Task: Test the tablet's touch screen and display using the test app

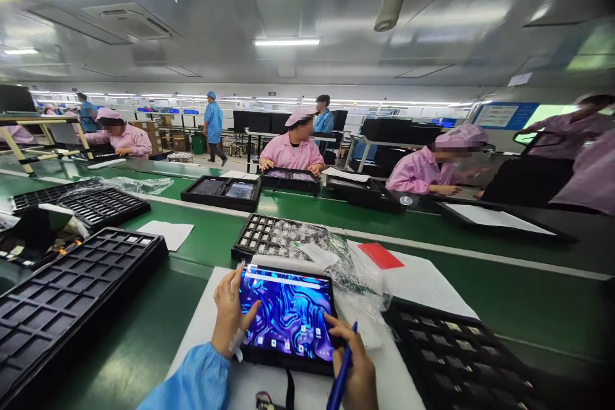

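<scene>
A tablet with a lit blue and purple home screen lies tilted in front of me on a white sheet. My left hand grips its left edge, fingers at the upper left corner and thumb over the screen. A blue pen is held in my right hand, whose index finger reaches the screen's right edge. Below the tablet, a black strip hangs beside a small electronic part, partly cut off by the frame.
Black compartment trays stand left and right. Behind the tablet, a tray of small parts lies partly under clear plastic wrap, near a red card. Across the green bench, co-workers in pink sit at trays.
</scene>
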### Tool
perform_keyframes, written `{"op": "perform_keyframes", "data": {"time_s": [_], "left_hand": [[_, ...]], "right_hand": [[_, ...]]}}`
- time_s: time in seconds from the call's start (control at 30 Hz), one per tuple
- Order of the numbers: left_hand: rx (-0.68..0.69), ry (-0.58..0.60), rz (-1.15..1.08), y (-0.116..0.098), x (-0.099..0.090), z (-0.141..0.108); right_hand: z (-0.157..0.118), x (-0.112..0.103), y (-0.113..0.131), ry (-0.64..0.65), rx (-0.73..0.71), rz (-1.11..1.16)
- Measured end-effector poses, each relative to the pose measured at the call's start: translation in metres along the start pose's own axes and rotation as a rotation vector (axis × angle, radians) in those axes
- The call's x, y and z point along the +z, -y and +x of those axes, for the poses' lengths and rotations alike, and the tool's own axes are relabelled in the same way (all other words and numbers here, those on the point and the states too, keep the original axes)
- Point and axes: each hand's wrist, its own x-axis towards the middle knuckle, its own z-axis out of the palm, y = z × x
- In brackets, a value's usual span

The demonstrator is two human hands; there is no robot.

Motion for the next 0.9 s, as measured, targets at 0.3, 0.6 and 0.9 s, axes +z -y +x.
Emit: {"op": "perform_keyframes", "data": {"time_s": [0.3, 0.6, 0.9], "left_hand": [[-0.067, 0.045, 0.034, 0.004, 0.006, -0.005], [-0.111, -0.104, -0.253, -0.006, -0.013, 0.008], [-0.248, -0.071, -0.25, 0.007, -0.011, 0.009]], "right_hand": [[-0.003, -0.009, -0.004, 0.04, 0.086, 0.008], [0.002, -0.014, 0.001, -0.041, 0.133, 0.0], [-0.007, -0.022, -0.017, 0.007, 0.18, 0.006]]}}
